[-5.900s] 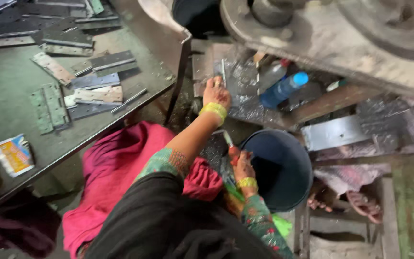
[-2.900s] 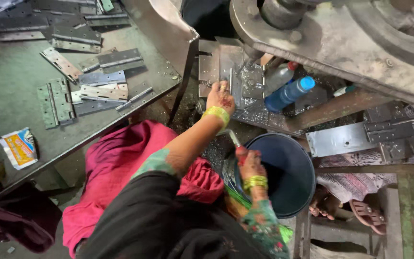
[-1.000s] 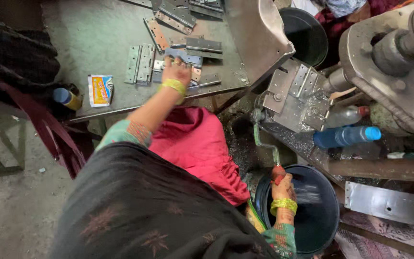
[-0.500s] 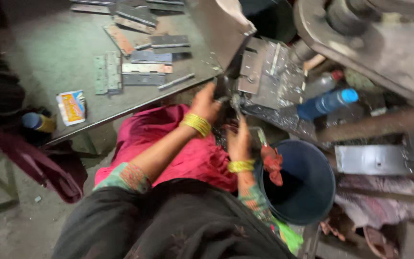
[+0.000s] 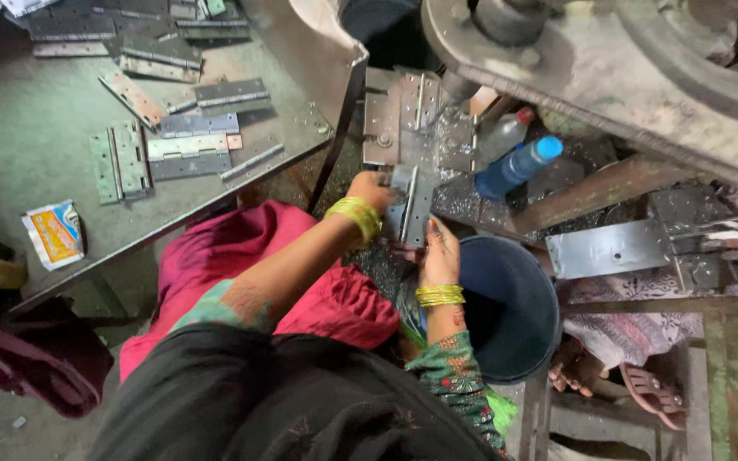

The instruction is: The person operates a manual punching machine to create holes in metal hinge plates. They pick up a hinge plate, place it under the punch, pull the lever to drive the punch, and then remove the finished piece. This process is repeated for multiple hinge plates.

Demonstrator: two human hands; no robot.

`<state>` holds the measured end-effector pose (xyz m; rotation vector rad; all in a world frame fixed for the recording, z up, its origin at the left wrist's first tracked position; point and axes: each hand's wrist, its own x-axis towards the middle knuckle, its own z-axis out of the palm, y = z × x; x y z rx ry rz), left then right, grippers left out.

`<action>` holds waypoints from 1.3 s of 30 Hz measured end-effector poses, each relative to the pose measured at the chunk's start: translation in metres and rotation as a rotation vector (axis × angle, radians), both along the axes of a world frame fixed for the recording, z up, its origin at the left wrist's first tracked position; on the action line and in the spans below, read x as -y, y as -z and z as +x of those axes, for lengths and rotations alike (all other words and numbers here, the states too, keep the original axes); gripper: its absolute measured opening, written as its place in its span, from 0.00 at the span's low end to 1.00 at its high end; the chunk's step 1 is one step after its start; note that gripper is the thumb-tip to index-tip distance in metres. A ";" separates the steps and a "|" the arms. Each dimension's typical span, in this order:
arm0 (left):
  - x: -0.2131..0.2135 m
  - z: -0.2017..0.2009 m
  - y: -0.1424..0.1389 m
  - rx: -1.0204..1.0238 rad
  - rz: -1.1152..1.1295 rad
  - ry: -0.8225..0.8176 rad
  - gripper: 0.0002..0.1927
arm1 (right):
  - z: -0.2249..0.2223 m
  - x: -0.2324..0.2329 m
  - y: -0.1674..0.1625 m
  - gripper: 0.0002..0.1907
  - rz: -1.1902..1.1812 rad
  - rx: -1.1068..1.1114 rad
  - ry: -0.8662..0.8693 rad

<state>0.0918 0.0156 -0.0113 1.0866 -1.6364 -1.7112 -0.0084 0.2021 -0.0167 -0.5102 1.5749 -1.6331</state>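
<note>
Reaching forward from a bent elbow, the left hand [image 5: 375,189] has its fingers clenched on the left edge of a metal hinge [image 5: 412,205], held just below the press bed. The right hand [image 5: 440,253] rises upright beside it, fingers touching the hinge's near right edge, above the dark bucket [image 5: 514,307]. More hinges [image 5: 185,141] lie on the surface to the left.

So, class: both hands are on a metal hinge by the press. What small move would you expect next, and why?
Probably sliding the hinge forward onto the press bed. The left hand and right hand both grip it just short of the bed, pointing that way, while the bucket sits behind.
</note>
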 end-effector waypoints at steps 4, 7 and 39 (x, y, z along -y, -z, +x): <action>0.016 -0.047 -0.012 0.307 -0.264 -0.228 0.25 | -0.022 -0.013 0.007 0.32 0.427 -1.000 -0.076; 0.012 -0.064 -0.017 0.365 -0.659 -0.253 0.20 | -0.031 -0.026 0.011 0.43 0.696 -1.216 -0.249; 0.026 -0.092 -0.032 1.251 -1.041 0.501 0.24 | -0.032 -0.052 0.048 0.22 0.869 -1.249 -0.317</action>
